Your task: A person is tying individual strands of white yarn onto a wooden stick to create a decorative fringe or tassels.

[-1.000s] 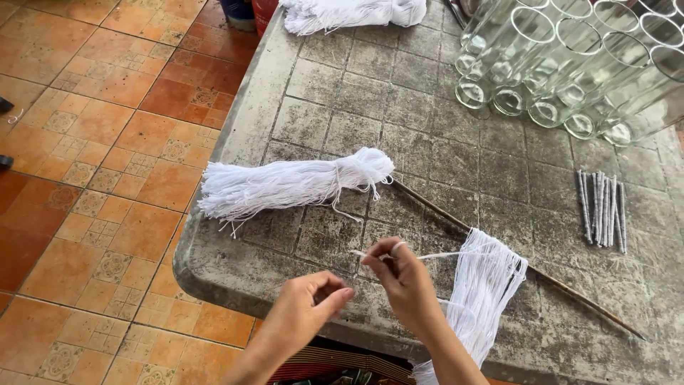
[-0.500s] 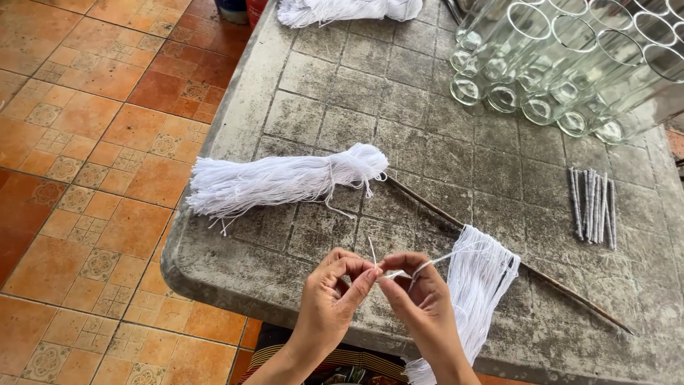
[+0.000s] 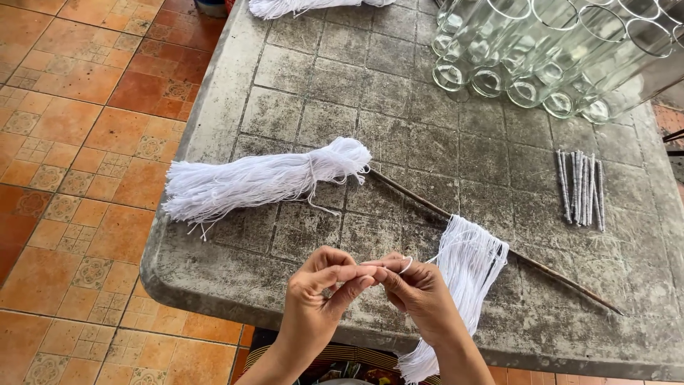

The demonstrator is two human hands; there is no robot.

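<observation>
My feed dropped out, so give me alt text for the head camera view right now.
Both hands, left hand and right hand, pinch one white string between their fingertips over the edge of a stone table. Nearby lie a white string bundle, a thin stick, and glass jars.

Weathered grey concrete table (image 3: 299,93), top scored into square tiles, rounded corner, standing on orange terracotta floor tiles (image 3: 64,142). Lying on it: loose bundle of white cotton strings (image 3: 256,182) mid-left; long thin brown stick (image 3: 427,205) running diagonally, with a fringe of white strings (image 3: 470,260) draped over it and off the near edge; small pile of grey wrapped short sticks (image 3: 582,187) at right; cluster of clear glass tumblers (image 3: 541,50) far right; another white string bundle (image 3: 299,7) at far edge.
</observation>
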